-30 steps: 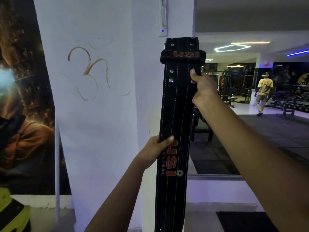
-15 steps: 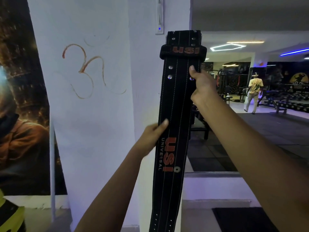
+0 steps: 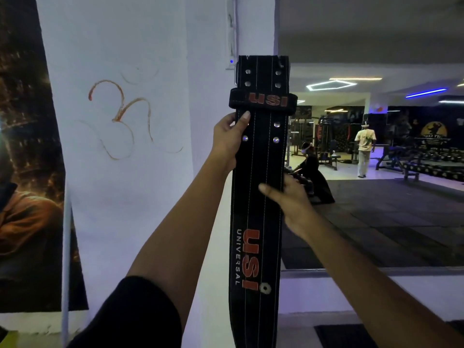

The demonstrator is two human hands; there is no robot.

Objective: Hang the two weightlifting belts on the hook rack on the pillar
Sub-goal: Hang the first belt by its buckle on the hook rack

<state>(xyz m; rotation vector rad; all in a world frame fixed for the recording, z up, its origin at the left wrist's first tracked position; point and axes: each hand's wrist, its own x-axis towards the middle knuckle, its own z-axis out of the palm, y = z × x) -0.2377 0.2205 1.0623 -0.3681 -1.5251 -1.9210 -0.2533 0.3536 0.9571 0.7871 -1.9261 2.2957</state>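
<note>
A black weightlifting belt (image 3: 258,209) with orange "USI" lettering hangs upright against the corner of the white pillar (image 3: 125,197). My left hand (image 3: 229,140) grips its left edge just below the belt's keeper loop (image 3: 262,101). My right hand (image 3: 288,197) holds the right edge at mid-height, thumb across the front. Behind the belt's top, a narrow white fixture (image 3: 231,33) with a blue light runs up the pillar's edge. Whether the belt's top sits on a hook cannot be seen. No second belt is in view.
A dark poster (image 3: 27,172) covers the wall to the left of the pillar. To the right lies a gym floor with benches and machines (image 3: 414,162). A person (image 3: 364,149) walks away there, and another figure (image 3: 312,177) crouches closer by.
My left hand has gone up from the belt's middle to just under the loop. My right hand has dropped from near the loop to mid-height on the right edge.
</note>
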